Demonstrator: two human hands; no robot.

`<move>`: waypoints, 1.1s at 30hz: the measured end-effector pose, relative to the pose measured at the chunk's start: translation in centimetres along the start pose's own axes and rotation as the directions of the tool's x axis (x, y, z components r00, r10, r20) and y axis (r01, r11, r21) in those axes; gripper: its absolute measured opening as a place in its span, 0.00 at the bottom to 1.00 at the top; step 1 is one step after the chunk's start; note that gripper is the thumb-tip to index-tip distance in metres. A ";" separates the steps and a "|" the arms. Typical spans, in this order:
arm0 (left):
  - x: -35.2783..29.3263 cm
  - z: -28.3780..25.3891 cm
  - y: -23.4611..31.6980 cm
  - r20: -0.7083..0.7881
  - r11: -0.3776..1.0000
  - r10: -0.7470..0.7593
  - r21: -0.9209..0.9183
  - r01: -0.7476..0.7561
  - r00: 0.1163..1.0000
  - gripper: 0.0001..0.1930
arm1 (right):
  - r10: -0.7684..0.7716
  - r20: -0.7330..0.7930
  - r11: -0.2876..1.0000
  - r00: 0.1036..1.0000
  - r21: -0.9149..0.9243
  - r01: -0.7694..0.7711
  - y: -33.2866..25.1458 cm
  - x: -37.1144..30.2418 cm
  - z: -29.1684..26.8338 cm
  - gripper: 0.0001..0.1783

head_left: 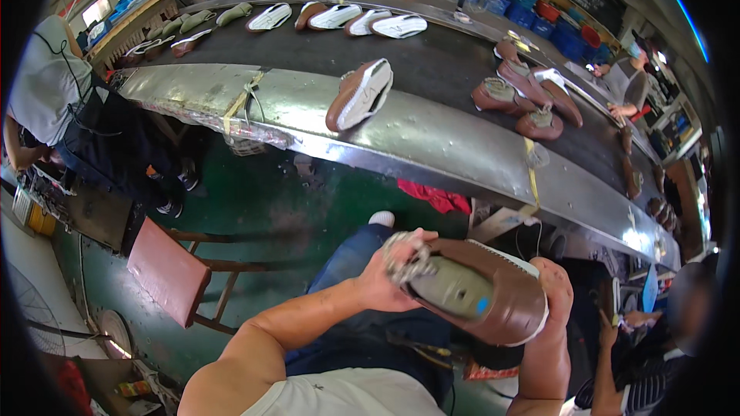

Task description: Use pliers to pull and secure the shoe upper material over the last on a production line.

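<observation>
Between the left hand (383, 277) and right hand (552, 293), the brown leather shoe (505, 304) surrounds a rounded olive form (447, 286) with a blue spot (482, 306). The twisted cord (408, 260) beside the left hand is flecked beige-grey; farther left, the padded rectangular seat (166, 271) is pink.

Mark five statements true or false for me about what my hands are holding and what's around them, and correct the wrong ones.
1. Your left hand and right hand both hold a brown shoe with beige cord. True.
2. The coloured mark inside that shoe is red. False: the mark is blue.
3. A pink padded seat with wooden legs stands to your left. True.
4. The lone white-soled brown shoe ahead lies on the floor. False: that lone shoe rests on the silver metal ledge.
5. A cluster of brown shoes lies on the dark flat belt. True.
</observation>
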State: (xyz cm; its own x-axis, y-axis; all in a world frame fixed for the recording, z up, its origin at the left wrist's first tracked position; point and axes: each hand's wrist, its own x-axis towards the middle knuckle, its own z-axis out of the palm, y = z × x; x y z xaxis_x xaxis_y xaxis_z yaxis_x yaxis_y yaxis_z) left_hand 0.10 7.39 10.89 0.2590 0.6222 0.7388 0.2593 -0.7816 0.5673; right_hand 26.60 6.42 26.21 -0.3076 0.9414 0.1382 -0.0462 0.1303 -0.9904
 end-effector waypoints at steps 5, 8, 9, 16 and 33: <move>-5.8 -1.2 4.9 0.325 0.897 -0.337 -0.175 0.406 0.884 0.70 | 0.095 -0.108 0.796 0.990 -0.589 -0.141 11.0 -7.2 -4.0 0.18; -8.8 -1.3 5.4 0.603 0.691 -0.518 -0.123 0.713 0.606 0.64 | 0.088 0.182 0.549 0.979 -0.829 0.105 18.3 -13.2 -3.0 0.26; -9.9 -0.5 4.9 0.611 0.690 -0.515 -0.121 0.713 0.602 0.64 | 0.230 0.241 0.519 0.943 -0.850 0.090 20.3 -15.4 -2.9 0.29; -11.7 4.8 1.4 0.662 0.860 -0.489 0.257 0.441 0.568 0.57 | 0.446 0.213 0.339 0.869 -0.939 0.056 19.6 -17.0 1.1 0.30; -3.2 2.2 -3.1 0.454 0.363 -0.637 -0.538 0.761 0.624 0.52 | 0.589 0.274 0.695 0.760 -0.651 -0.304 13.7 -15.7 -3.0 0.22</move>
State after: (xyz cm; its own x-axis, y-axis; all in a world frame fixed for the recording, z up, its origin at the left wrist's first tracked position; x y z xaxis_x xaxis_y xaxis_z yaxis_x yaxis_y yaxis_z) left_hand 0.57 7.92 6.00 0.4186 0.9058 -0.0653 -0.2089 0.1660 0.9637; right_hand 33.65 -5.62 10.41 -0.5214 0.7073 -0.4773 0.6803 0.0068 -0.7329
